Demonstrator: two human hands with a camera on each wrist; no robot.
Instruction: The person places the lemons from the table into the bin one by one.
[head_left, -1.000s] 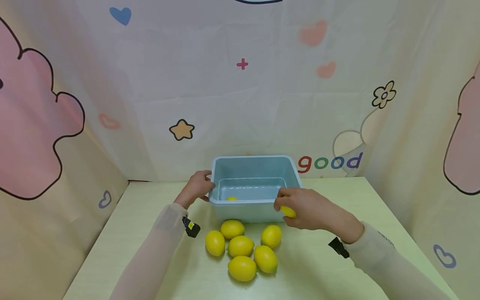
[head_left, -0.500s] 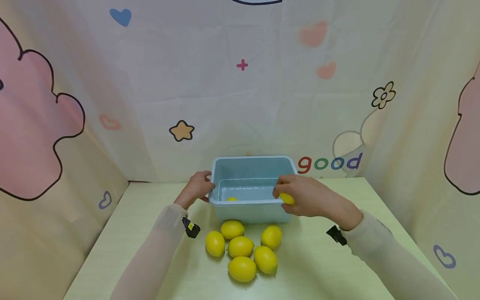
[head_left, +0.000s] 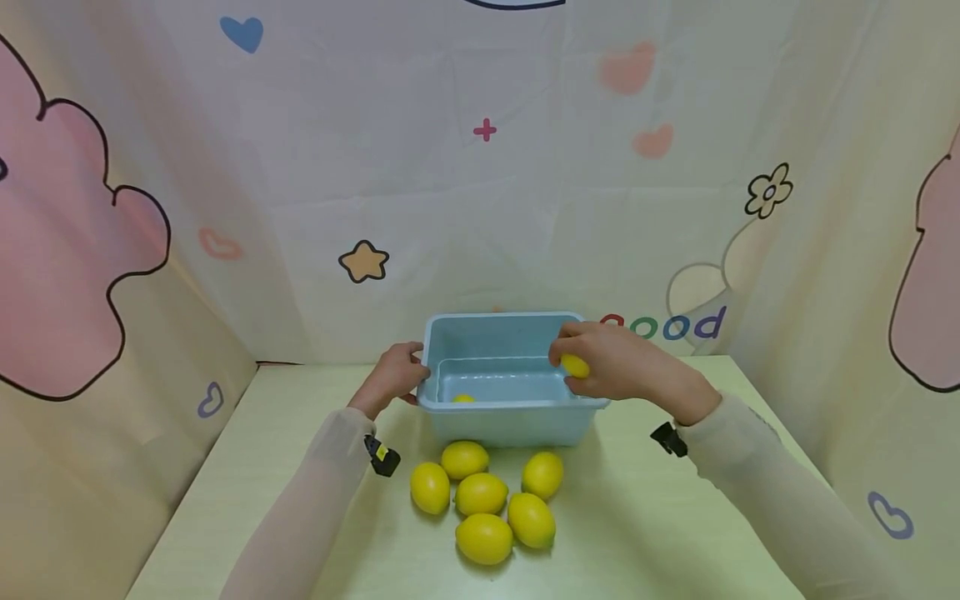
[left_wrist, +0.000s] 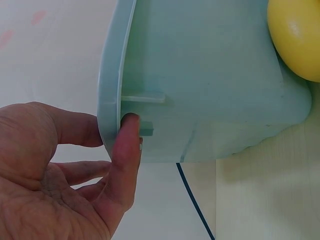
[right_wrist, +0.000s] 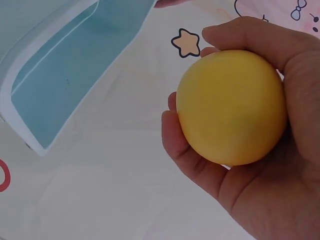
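A light blue plastic bin (head_left: 504, 423) stands at the back of the table. My left hand (head_left: 393, 375) grips its left rim; in the left wrist view the thumb and fingers pinch the rim (left_wrist: 111, 82) from both sides. Over the bin's right end, my right hand (head_left: 618, 362) holds a yellow lemon (head_left: 575, 366). The right wrist view shows the fingers curled round this lemon (right_wrist: 231, 107), raised apart from the bin (right_wrist: 75, 65). Inside the bin at the front left, the top of another lemon (head_left: 463, 398) shows; the front wall hides the rest of it.
Several lemons (head_left: 482, 494) lie in a loose cluster on the pale table (head_left: 637, 517), just in front of the bin. Behind it hangs a printed curtain (head_left: 420, 183), with more curtain along both sides.
My right hand has risen with the lemon, from in front of the bin's right front corner to above its right end. The left hand keeps its grip on the rim.
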